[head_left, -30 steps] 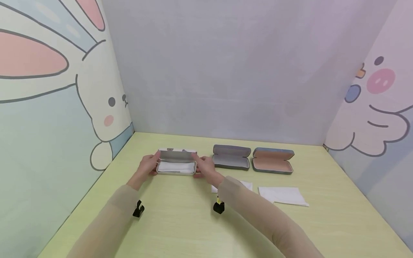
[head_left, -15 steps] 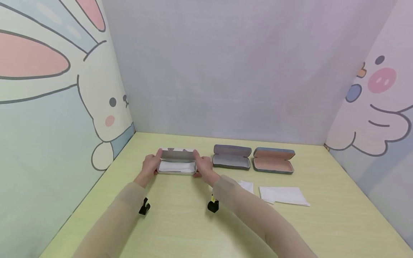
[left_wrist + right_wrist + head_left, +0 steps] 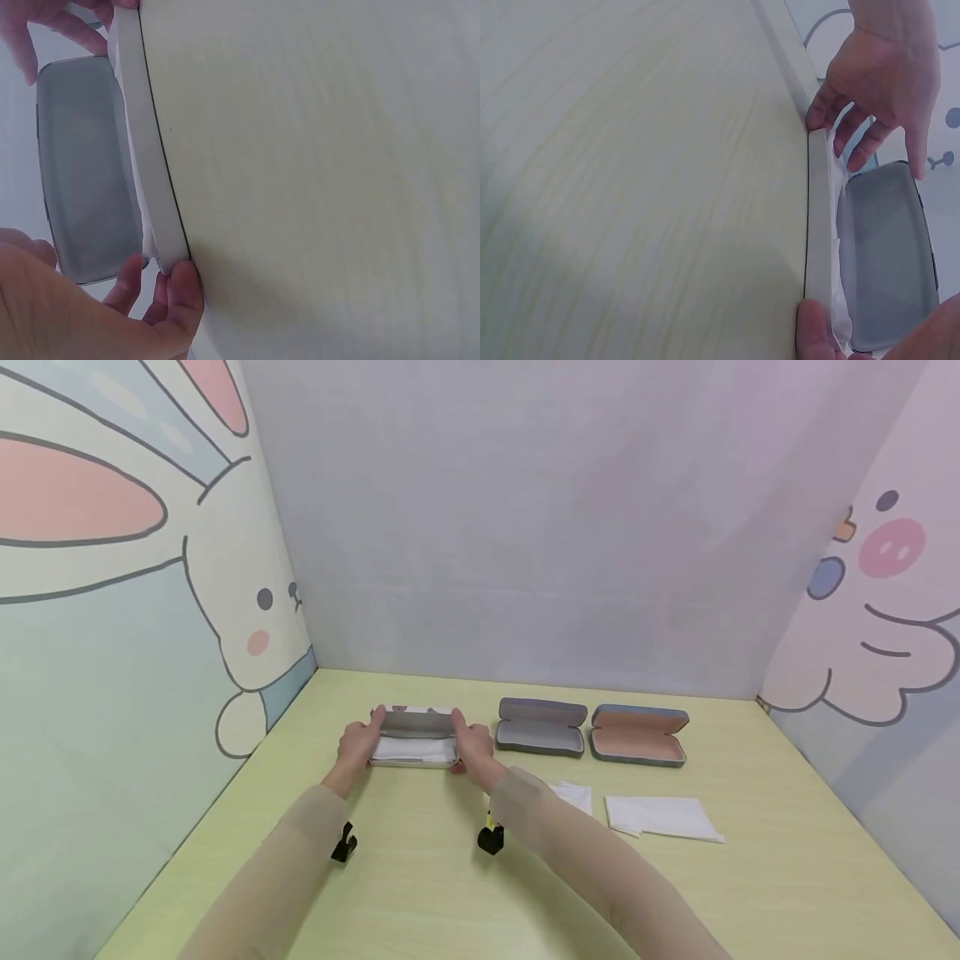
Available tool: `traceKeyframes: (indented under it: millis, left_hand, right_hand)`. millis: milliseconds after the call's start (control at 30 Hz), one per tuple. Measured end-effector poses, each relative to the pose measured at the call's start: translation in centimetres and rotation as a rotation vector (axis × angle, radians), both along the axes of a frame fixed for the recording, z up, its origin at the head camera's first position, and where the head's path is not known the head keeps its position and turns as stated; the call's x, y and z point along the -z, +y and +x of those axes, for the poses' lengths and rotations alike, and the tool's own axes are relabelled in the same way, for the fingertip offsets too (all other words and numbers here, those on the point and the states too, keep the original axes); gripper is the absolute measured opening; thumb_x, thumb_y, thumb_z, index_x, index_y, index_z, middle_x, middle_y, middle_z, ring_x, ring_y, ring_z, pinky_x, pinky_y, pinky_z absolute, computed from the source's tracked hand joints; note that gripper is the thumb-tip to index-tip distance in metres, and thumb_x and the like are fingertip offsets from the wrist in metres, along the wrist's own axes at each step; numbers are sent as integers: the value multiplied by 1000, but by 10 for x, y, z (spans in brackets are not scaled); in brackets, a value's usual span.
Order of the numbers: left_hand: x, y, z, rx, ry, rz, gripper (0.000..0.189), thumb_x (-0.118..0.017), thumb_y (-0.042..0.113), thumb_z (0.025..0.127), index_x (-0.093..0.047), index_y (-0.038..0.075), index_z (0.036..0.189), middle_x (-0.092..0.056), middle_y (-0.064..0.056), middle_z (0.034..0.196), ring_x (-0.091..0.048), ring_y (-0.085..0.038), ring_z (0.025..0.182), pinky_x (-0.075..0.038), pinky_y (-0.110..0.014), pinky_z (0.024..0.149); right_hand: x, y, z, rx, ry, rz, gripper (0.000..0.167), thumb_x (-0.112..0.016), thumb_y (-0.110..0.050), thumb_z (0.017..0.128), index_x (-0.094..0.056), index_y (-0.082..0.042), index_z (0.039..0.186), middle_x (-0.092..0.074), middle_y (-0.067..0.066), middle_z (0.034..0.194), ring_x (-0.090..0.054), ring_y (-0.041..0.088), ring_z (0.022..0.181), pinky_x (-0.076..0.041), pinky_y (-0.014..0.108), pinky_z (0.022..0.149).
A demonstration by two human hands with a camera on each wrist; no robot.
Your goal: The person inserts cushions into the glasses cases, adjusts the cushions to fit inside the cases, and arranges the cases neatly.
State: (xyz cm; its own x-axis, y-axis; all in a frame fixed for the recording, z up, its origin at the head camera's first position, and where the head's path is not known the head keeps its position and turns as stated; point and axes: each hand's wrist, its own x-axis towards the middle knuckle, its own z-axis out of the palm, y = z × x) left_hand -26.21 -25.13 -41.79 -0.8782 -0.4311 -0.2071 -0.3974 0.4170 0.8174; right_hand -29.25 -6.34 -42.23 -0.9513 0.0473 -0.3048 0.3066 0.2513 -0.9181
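Observation:
A white glasses case (image 3: 417, 724) stands with its lid raised at the back left of the table. Inside its base lies a folded white cloth (image 3: 414, 749). My left hand (image 3: 358, 745) grips the left end, the thumb up at the lid and other fingers at the base. At the opposite end my right hand (image 3: 474, 750) holds the case the same way. The left wrist view shows the lid's grey lining (image 3: 86, 165) and fingertips at the base corner. From the right wrist, the cloth (image 3: 840, 300) bulges slightly above the base's rim.
Right of the held case are a grey glasses case (image 3: 540, 737) and a blue one with pink lining (image 3: 639, 743), both with lids up. Two white cloths lie in front: one (image 3: 573, 795) partly behind my right sleeve, another (image 3: 663, 817) farther right. Printed walls enclose the table (image 3: 420, 877).
My left hand has shifted slightly right and closer around the case's end. The right forearm has moved a little left. Both hands stay at the case, whose lid is still up.

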Motion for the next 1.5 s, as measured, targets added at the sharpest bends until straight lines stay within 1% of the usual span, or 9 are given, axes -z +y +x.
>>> traceKeyframes:
  millis: [67, 200, 433, 700, 867, 1033, 1300, 1400, 1500]
  left_hand:
    - [-1, 2, 1, 5, -7, -1, 85, -28, 62, 97, -36, -11, 140, -41, -31, 140, -38, -46, 130, -28, -55, 112]
    - [-4, 4, 2, 3, -21, 8, 86, -29, 62, 97, -34, -12, 139, -40, -31, 140, -31, -50, 132, -22, -58, 113]
    - [-7, 5, 1, -26, -41, 38, 89, -32, 61, 96, -24, -13, 144, -33, -33, 145, -27, -50, 135, -21, -57, 114]
    - [-10, 7, 2, -30, -36, 43, 87, -32, 59, 96, -27, -14, 143, -35, -33, 144, -29, -49, 133, -23, -56, 113]
    - [-11, 8, 3, -29, -29, 71, 86, -33, 58, 96, -26, -14, 144, -35, -32, 144, -28, -49, 133, -22, -56, 113]
    - [-10, 9, 3, -42, -29, 100, 85, -34, 57, 96, -25, -12, 145, -33, -31, 145, -26, -48, 134, -20, -56, 114]
    - [-7, 5, 1, -43, -28, 118, 85, -36, 58, 96, -28, -11, 145, -34, -29, 147, -29, -46, 135, -21, -54, 115]
    - [-7, 4, 1, -45, -31, 124, 82, -35, 57, 97, -29, -9, 145, -34, -28, 148, -30, -45, 135, -22, -53, 115]
    - [-6, 4, 0, -47, -35, 129, 82, -36, 56, 97, -27, -9, 146, -33, -28, 149, -30, -44, 136, -23, -52, 116]
  right_hand:
    - [0, 0, 0, -2, 10, -4, 70, -47, -59, 94, -54, 1, 128, -57, 17, 115, -57, 25, 81, -55, 33, 52]
    - [0, 0, 0, -3, 19, -13, 68, -47, -58, 94, -55, 1, 126, -57, 16, 109, -57, 25, 79, -55, 34, 52]
    - [-2, 1, 0, -4, 8, -16, 72, -47, -59, 93, -52, 2, 130, -57, 17, 114, -57, 24, 76, -55, 33, 52]
    - [-3, 1, -2, -7, -4, -32, 71, -49, -58, 93, -51, 3, 130, -56, 16, 113, -56, 22, 71, -54, 33, 51]
    - [-4, 2, -2, 0, -17, -46, 70, -51, -56, 93, -48, 4, 130, -52, 14, 105, -57, 24, 77, -56, 36, 55]
    - [-3, 3, -1, -9, -26, -80, 68, -52, -55, 93, -48, 4, 128, -47, 10, 97, -55, 23, 76, -58, 38, 60]
    - [-3, 4, 0, -20, -19, -116, 70, -53, -53, 92, -48, 2, 135, -52, 13, 111, -56, 24, 89, -58, 38, 62]
    - [-3, 5, -1, -29, -14, -116, 70, -53, -52, 92, -48, 2, 136, -51, 11, 108, -56, 21, 85, -58, 38, 63]
    - [-3, 5, -1, -42, -11, -113, 70, -53, -52, 92, -47, 2, 137, -48, 7, 95, -49, 15, 68, -59, 38, 65]
